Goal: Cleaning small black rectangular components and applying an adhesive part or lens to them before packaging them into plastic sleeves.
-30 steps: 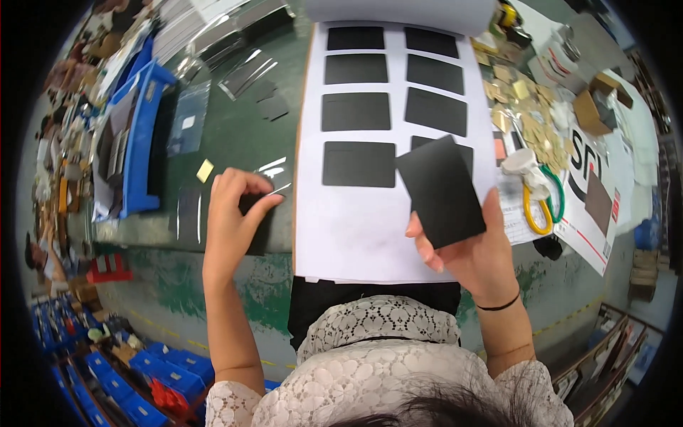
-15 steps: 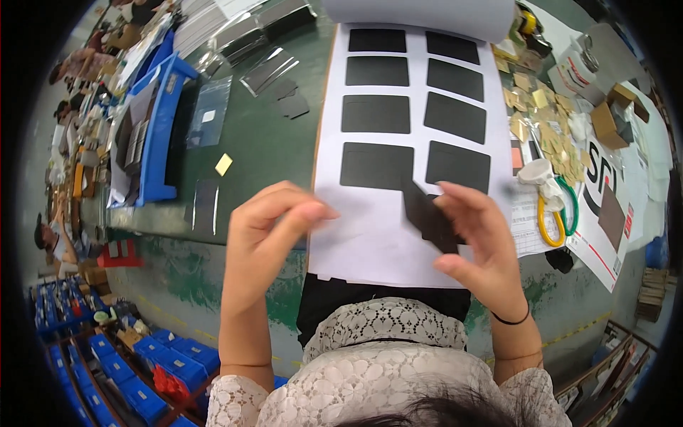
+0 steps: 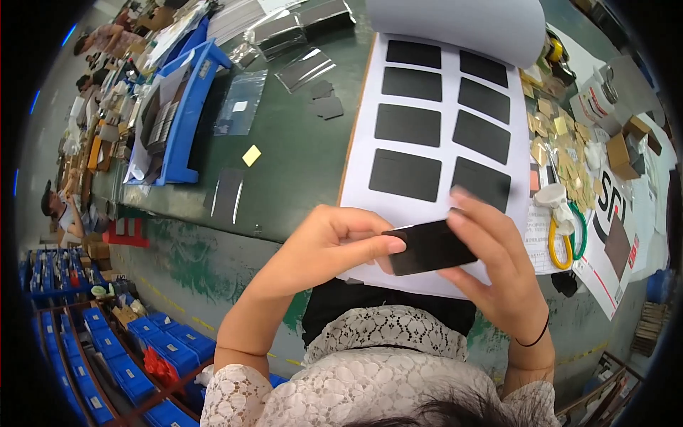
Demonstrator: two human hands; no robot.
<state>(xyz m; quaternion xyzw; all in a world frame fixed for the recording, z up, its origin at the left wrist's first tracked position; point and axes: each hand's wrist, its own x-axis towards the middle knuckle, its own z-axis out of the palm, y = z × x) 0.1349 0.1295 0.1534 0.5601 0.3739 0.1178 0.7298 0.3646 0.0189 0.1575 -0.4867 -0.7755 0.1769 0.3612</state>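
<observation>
Over the near edge of a white paper sheet [image 3: 356,220], I hold a black card [image 3: 430,249] level and slightly tilted. My left hand [image 3: 341,245] pinches its left end between thumb and fingers. At the other end, my right hand [image 3: 491,260] has its fingers on the upper edge and its thumb by the lower edge; the fingertips are a little blurred. Several black rounded cards lie in two columns on the paper, among them a near-left card [image 3: 404,175] and a near-right card [image 3: 482,183], which the right fingers partly cover.
The far end of the paper curls into a roll [image 3: 459,21]. Left on the green table [image 3: 299,164] are a blue bin [image 3: 186,124], clear bags and a yellow square [image 3: 251,155]. At right lie scissors [image 3: 562,238], tan pieces [image 3: 565,160] and an open carton [image 3: 626,153].
The black card, earlier in my right hand alone, has swung level and moved nearer me. My left hand has come rightward and taken its left end. The whole view has shifted.
</observation>
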